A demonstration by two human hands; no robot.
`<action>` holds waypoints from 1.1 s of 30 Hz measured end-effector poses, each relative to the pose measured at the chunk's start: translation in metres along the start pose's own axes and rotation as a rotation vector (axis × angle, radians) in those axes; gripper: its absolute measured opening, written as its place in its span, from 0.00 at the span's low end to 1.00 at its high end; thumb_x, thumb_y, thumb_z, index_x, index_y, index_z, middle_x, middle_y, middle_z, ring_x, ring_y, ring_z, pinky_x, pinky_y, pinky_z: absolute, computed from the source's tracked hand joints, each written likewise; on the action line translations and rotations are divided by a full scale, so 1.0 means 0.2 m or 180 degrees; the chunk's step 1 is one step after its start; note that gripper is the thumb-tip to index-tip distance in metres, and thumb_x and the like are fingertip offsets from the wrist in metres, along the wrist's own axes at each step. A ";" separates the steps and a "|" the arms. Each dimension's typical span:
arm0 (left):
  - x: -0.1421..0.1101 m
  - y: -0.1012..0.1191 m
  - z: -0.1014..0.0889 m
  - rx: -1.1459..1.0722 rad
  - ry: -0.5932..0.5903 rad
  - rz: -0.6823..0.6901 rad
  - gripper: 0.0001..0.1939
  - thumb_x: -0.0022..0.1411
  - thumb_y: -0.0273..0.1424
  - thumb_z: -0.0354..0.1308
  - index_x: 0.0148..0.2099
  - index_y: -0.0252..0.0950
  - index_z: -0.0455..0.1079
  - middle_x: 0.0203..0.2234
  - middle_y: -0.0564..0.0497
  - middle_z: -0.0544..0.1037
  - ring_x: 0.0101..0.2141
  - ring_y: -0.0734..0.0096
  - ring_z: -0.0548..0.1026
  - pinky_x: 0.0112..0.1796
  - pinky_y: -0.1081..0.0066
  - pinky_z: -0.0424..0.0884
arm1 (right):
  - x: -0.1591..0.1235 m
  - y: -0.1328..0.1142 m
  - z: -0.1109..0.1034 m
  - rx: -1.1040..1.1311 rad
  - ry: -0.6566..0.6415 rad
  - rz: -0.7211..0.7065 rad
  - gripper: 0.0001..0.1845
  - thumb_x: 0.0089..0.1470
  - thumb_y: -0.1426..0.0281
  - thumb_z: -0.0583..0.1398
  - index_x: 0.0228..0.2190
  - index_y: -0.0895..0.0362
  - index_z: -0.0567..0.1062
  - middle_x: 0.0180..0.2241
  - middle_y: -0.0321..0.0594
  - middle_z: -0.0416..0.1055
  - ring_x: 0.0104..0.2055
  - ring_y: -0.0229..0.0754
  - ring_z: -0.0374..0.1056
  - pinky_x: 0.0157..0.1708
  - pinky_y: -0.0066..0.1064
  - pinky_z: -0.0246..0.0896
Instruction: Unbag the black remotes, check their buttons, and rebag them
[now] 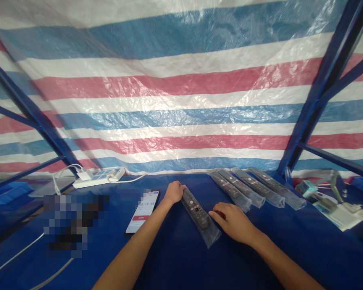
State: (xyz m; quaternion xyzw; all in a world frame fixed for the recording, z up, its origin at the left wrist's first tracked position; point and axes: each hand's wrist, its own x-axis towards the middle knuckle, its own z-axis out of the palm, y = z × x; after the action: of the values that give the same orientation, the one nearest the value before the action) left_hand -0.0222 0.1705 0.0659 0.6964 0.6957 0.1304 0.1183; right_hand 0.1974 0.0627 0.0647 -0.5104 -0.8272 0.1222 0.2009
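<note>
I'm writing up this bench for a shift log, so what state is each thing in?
Single remote: bagged, lying buttons up
Row of four remotes: bagged, buttons up
Phone: face up, screen lit
Left power strip: plugs inserted
Striped sheet: hanging, creased
Left hand: at the single remote's far end, grip unclear
Right hand: loosely curled, empty, beside the single remote
</note>
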 end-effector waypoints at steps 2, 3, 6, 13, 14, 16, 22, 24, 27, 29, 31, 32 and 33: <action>0.01 0.00 -0.01 -0.0015 -0.0102 0.0003 0.11 0.62 0.33 0.53 0.35 0.32 0.75 0.35 0.43 0.80 0.40 0.62 0.77 0.37 0.73 0.67 | 0.00 0.00 0.00 0.0001 -0.0021 0.0000 0.21 0.62 0.61 0.49 0.23 0.56 0.70 0.26 0.36 0.70 0.28 0.36 0.65 0.29 0.27 0.52; 0.01 0.00 -0.01 -0.0024 -0.0147 0.0015 0.11 0.62 0.32 0.54 0.33 0.33 0.75 0.33 0.44 0.80 0.39 0.63 0.77 0.36 0.74 0.67 | 0.00 0.01 0.01 0.0006 -0.0021 -0.0001 0.21 0.62 0.61 0.49 0.23 0.56 0.70 0.26 0.36 0.70 0.28 0.36 0.65 0.29 0.27 0.51; 0.00 0.02 -0.01 -0.0054 -0.0171 0.0111 0.10 0.61 0.29 0.54 0.31 0.33 0.74 0.31 0.45 0.80 0.36 0.66 0.77 0.35 0.75 0.66 | 0.00 0.01 0.00 0.0045 0.0004 -0.0007 0.21 0.62 0.60 0.48 0.23 0.55 0.69 0.26 0.36 0.70 0.28 0.36 0.64 0.29 0.28 0.51; -0.05 0.06 -0.03 0.0018 0.0280 0.0358 0.12 0.66 0.25 0.45 0.45 0.33 0.68 0.37 0.43 0.79 0.42 0.65 0.76 0.40 0.72 0.65 | 0.00 0.02 -0.01 0.0077 0.0079 0.0015 0.21 0.62 0.60 0.48 0.23 0.55 0.68 0.26 0.36 0.70 0.28 0.37 0.65 0.29 0.28 0.51; -0.06 0.07 -0.05 0.0081 0.0344 0.0420 0.12 0.67 0.25 0.44 0.46 0.34 0.67 0.37 0.43 0.78 0.42 0.65 0.76 0.40 0.72 0.65 | 0.00 0.02 -0.01 0.0095 0.0097 0.0007 0.21 0.62 0.60 0.48 0.23 0.55 0.68 0.26 0.36 0.70 0.28 0.36 0.65 0.29 0.28 0.51; -0.09 0.09 -0.08 0.0223 0.0447 0.0533 0.12 0.67 0.26 0.44 0.45 0.36 0.67 0.37 0.44 0.78 0.42 0.64 0.76 0.39 0.71 0.65 | 0.00 0.02 -0.01 0.0112 0.0139 -0.0005 0.21 0.63 0.60 0.48 0.23 0.55 0.68 0.26 0.35 0.69 0.28 0.36 0.65 0.29 0.27 0.51; -0.17 0.18 -0.23 0.0614 0.0785 0.0606 0.12 0.68 0.32 0.42 0.44 0.39 0.67 0.39 0.46 0.78 0.41 0.61 0.76 0.36 0.70 0.65 | -0.01 0.02 -0.03 0.0001 0.0333 0.0107 0.22 0.63 0.59 0.47 0.22 0.55 0.69 0.26 0.36 0.70 0.27 0.36 0.65 0.28 0.27 0.50; -0.19 0.20 -0.28 0.0747 0.0817 0.0703 0.13 0.68 0.32 0.42 0.42 0.38 0.68 0.38 0.46 0.78 0.40 0.61 0.76 0.35 0.70 0.65 | -0.01 0.01 -0.03 -0.0018 0.0405 0.0166 0.23 0.63 0.59 0.47 0.22 0.55 0.69 0.26 0.36 0.70 0.27 0.36 0.65 0.28 0.28 0.50; -0.21 0.22 -0.36 0.0762 0.1020 0.0738 0.14 0.68 0.32 0.42 0.42 0.38 0.68 0.36 0.46 0.78 0.39 0.61 0.76 0.35 0.70 0.65 | -0.01 0.01 -0.04 -0.0046 0.0454 0.0196 0.23 0.63 0.59 0.47 0.22 0.56 0.69 0.26 0.36 0.71 0.26 0.36 0.65 0.28 0.28 0.50; -0.22 0.24 -0.42 0.0737 0.1089 0.0763 0.14 0.68 0.33 0.43 0.42 0.38 0.69 0.36 0.46 0.78 0.39 0.61 0.76 0.35 0.70 0.64 | -0.01 0.01 -0.04 -0.0051 0.0478 0.0200 0.23 0.62 0.58 0.47 0.22 0.55 0.69 0.26 0.36 0.71 0.26 0.36 0.65 0.27 0.28 0.50; -0.23 0.27 -0.46 0.0720 0.1135 0.0762 0.13 0.67 0.34 0.44 0.42 0.38 0.70 0.34 0.47 0.79 0.38 0.62 0.76 0.35 0.70 0.64 | -0.01 0.00 -0.04 -0.0036 0.0511 0.0220 0.23 0.62 0.57 0.48 0.23 0.55 0.70 0.26 0.36 0.72 0.26 0.36 0.65 0.27 0.28 0.49; -0.24 0.28 -0.48 0.0714 0.1174 0.0756 0.13 0.67 0.34 0.44 0.42 0.39 0.70 0.34 0.47 0.79 0.38 0.62 0.76 0.34 0.71 0.64 | -0.02 0.00 -0.04 -0.0023 0.0519 0.0234 0.23 0.61 0.57 0.48 0.23 0.55 0.70 0.26 0.36 0.72 0.26 0.36 0.65 0.27 0.28 0.49; -0.24 0.29 -0.50 0.0714 0.1219 0.0758 0.13 0.67 0.34 0.45 0.42 0.39 0.70 0.34 0.48 0.79 0.37 0.62 0.76 0.34 0.71 0.64 | -0.02 0.00 -0.04 -0.0011 0.0519 0.0248 0.23 0.61 0.56 0.49 0.23 0.55 0.71 0.26 0.36 0.72 0.26 0.36 0.65 0.27 0.28 0.49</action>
State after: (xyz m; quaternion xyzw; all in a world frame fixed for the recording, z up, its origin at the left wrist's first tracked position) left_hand -0.0025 0.1199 0.1782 0.7448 0.6287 0.1950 -0.1099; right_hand 0.2020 0.0594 0.0717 -0.5508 -0.7878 0.0864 0.2618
